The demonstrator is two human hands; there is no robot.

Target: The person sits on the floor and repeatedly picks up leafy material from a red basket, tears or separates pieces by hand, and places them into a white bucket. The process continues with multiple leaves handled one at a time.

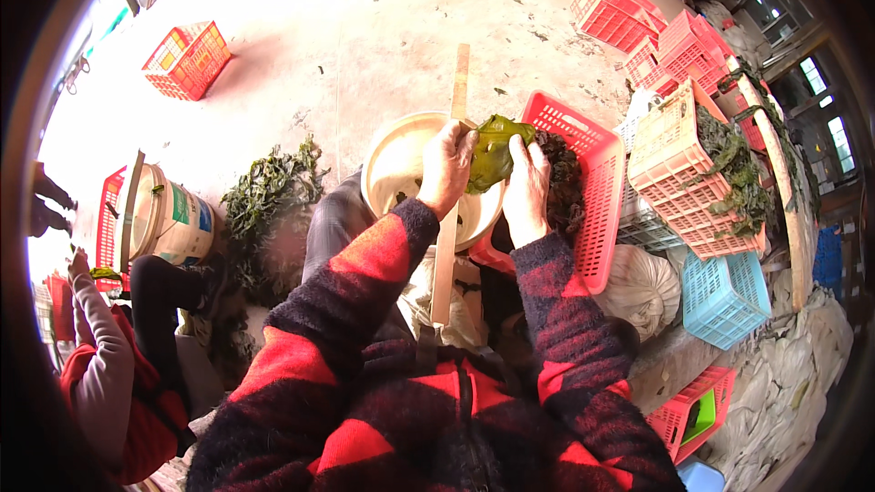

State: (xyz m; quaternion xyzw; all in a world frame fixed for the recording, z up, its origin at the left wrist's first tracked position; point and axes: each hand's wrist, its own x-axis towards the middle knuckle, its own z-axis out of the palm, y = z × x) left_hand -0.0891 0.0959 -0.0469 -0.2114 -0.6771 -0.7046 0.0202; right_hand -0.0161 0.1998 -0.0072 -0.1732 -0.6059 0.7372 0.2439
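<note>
A flat, glossy green piece of seaweed (493,155) is stretched between my two hands. My left hand (446,169) is closed on its left edge, above a long wooden slat (444,275). My right hand (529,189) pinches its right edge, with the thumb and fingers pressed together. Below the hands stands a round pale bucket (378,164), the slat lying across its top. Some dark scraps show inside the bucket. To the right, a red basket (597,191) holds dark, crumpled seaweed (561,184), partly hidden behind my right hand.
A heap of dark green seaweed (273,187) lies on the floor at left. Beyond it, a co-worker (114,374) sits by another bucket (173,223). A red crate (188,61) stands far left. Seaweed-filled orange crate (679,178), blue crate (726,296) and white sack (643,287) crowd the right.
</note>
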